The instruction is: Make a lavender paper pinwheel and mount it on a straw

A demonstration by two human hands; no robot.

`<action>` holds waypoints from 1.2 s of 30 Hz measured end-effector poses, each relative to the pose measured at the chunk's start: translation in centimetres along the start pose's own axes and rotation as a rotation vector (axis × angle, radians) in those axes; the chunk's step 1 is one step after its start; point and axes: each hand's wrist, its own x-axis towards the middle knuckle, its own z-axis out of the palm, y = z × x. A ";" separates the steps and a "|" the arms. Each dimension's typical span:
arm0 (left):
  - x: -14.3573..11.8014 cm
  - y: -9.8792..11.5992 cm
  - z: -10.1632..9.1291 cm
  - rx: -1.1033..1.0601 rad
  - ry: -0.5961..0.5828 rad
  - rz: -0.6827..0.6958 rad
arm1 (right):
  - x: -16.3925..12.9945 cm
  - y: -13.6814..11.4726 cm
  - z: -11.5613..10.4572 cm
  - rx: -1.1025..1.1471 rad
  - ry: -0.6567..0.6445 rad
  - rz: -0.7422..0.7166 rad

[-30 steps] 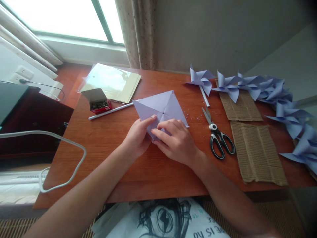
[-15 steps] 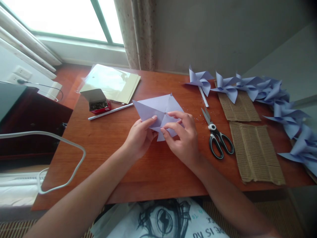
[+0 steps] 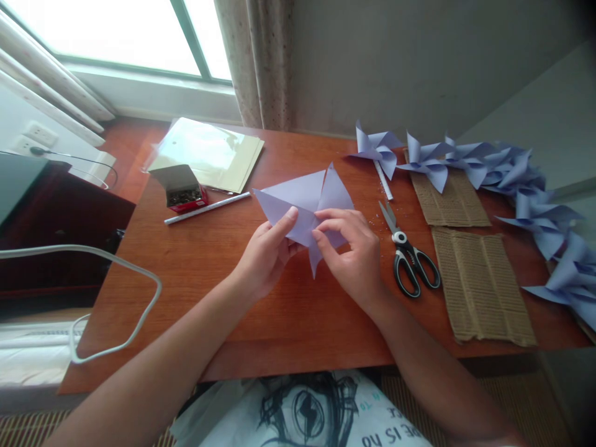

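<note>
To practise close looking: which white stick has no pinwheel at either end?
The thin white stick beside the open red box, both ends bare; the other stick, near the black-handled scissors, meets a pale purple paper pinwheel.

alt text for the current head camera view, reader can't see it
A person's left hand and right hand hold slit lilac paper over a wooden table. Scissors, cardboard and paper pinwheels lie to the right; an open box sits to the left.

Left beyond my fingers (image 3: 285, 222) I see a bright window (image 3: 125, 31); straight ahead of them, a grey wall (image 3: 372, 68); beneath, a reddish-brown table (image 3: 158, 316).
</note>
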 end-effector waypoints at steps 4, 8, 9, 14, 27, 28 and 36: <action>-0.3 -0.1 -0.1 0.087 -0.071 0.031 | 0.1 0.1 -0.2 0.018 0.016 0.019; -0.3 -0.3 -0.1 0.186 -0.093 0.074 | 0.2 0.1 -0.4 0.017 0.029 0.034; -0.3 -0.4 -0.1 0.205 -0.081 0.086 | 0.3 0.0 -0.4 0.018 0.029 0.040; -0.1 -0.7 -0.1 0.247 -0.013 0.130 | 0.4 0.0 -0.7 0.051 0.014 0.053; 0.1 -1.0 -0.7 0.204 -0.049 0.078 | 0.6 0.3 -1.0 0.110 -0.026 0.125; 0.1 -1.0 -0.8 0.209 -0.052 0.083 | 0.6 0.3 -1.0 0.118 -0.031 0.128; 0.2 -1.1 -1.0 0.240 -0.077 0.098 | 0.7 0.4 -0.9 0.148 -0.050 0.157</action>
